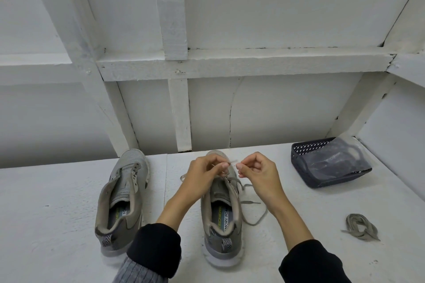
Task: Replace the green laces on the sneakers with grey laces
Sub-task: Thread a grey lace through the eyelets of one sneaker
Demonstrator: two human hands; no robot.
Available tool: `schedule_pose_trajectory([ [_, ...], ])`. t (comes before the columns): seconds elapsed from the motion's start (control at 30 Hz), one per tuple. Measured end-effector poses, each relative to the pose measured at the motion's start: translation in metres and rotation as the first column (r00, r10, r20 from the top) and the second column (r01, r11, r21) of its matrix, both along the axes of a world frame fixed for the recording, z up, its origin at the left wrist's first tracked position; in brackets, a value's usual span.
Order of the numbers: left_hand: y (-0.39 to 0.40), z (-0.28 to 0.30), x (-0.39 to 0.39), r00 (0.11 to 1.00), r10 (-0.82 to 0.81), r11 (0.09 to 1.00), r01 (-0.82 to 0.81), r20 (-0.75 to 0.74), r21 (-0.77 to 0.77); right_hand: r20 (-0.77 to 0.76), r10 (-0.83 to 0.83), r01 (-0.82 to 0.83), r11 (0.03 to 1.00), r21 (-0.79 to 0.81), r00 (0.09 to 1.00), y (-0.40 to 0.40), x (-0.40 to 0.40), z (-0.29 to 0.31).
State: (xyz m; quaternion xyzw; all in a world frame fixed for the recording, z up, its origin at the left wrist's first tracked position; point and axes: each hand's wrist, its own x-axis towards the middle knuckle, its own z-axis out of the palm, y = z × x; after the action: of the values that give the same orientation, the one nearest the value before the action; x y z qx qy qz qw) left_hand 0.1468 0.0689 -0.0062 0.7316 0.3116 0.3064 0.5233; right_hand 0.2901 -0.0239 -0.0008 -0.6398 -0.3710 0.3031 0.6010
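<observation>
Two grey sneakers stand on a white table (57, 202) with their toes pointing at the far wall. The left sneaker (124, 200) has no lace and sits well apart from the table's left edge, with lots of bare room there. The right sneaker (222, 220) sits near the middle, under both hands. The left hand (202, 177) pinches one end of the grey lace (254, 212) above the shoe's tongue. The right hand (257, 173) has curled fingers and pinches the other end close by. The rest of the lace trails in a loop on the table just right of the shoe. A dark basket (331, 164) sits at the far right by the wall. A bundled lace (361, 227) lies near the right edge. Inside the right shoe I can read "MORY FOA".
</observation>
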Motion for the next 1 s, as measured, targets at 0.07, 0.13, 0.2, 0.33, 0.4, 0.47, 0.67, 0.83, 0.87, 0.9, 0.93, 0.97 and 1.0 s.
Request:
schedule_pose_trajectory([
  [0.07, 0.001, -0.001, -0.004, 0.993, 0.118, 0.993, -0.119, 0.009, 0.016, 0.107, 0.033, -0.021, 0.993, -0.113, 0.994, -0.002, -0.003, -0.007],
  [0.13, 0.003, -0.002, -0.008, 0.983, 0.181, 0.983, -0.180, -0.030, 0.044, 0.212, 0.133, -0.074, 0.962, -0.263, 0.968, -0.004, -0.011, -0.017],
  [0.2, 0.000, -0.003, -0.011, 0.978, 0.185, 0.982, -0.179, -0.093, 0.068, 0.270, 0.164, -0.076, 0.948, -0.310, 0.949, -0.005, -0.017, -0.028],
  [0.33, -0.016, -0.007, -0.009, 0.970, 0.182, 0.980, -0.164, -0.162, 0.117, 0.176, 0.048, -0.010, 0.978, -0.209, 0.983, -0.012, -0.014, -0.042],
  [0.4, -0.021, -0.010, -0.005, 0.967, 0.187, 0.976, -0.162, -0.174, 0.149, -0.076, 0.029, -0.042, 0.984, -0.176, 0.997, -0.017, -0.010, -0.046],
  [0.47, -0.024, -0.010, -0.002, 0.955, 0.211, 0.962, -0.166, -0.207, 0.217, -0.292, 0.029, -0.074, 0.987, -0.143, 0.956, -0.021, -0.009, -0.048],
  [0.67, -0.031, -0.012, 0.007, 0.868, 0.289, 0.905, -0.109, -0.404, 0.412, -0.414, 0.018, -0.068, 0.992, -0.107, 0.910, -0.020, -0.009, -0.046],
  [0.83, -0.030, -0.017, 0.010, 0.830, 0.303, 0.877, -0.050, -0.469, 0.477, -0.414, 0.024, -0.068, 0.994, -0.090, 0.910, -0.022, -0.009, -0.048],
  [0.87, -0.029, -0.018, 0.010, 0.829, 0.303, 0.873, -0.043, -0.471, 0.485, -0.382, 0.035, -0.075, 0.993, -0.091, 0.923, -0.022, -0.009, -0.048],
  [0.9, -0.028, -0.019, 0.010, 0.830, 0.298, 0.872, -0.035, -0.472, 0.489, -0.354, 0.044, -0.083, 0.992, -0.093, 0.934, -0.022, -0.008, -0.047],
  [0.93, -0.027, -0.021, 0.011, 0.834, 0.288, 0.874, -0.027, -0.471, 0.486, -0.337, 0.051, -0.088, 0.991, -0.096, 0.940, -0.021, -0.008, -0.047],
  [0.97, -0.026, -0.022, 0.011, 0.840, 0.274, 0.879, -0.022, -0.468, 0.476, -0.333, 0.057, -0.095, 0.991, -0.097, 0.941, -0.021, -0.008, -0.047],
  [1.0, -0.025, -0.023, 0.011, 0.847, 0.262, 0.884, -0.019, -0.463, 0.467, -0.339, 0.064, -0.102, 0.990, -0.095, 0.939, -0.021, -0.008, -0.046],
])
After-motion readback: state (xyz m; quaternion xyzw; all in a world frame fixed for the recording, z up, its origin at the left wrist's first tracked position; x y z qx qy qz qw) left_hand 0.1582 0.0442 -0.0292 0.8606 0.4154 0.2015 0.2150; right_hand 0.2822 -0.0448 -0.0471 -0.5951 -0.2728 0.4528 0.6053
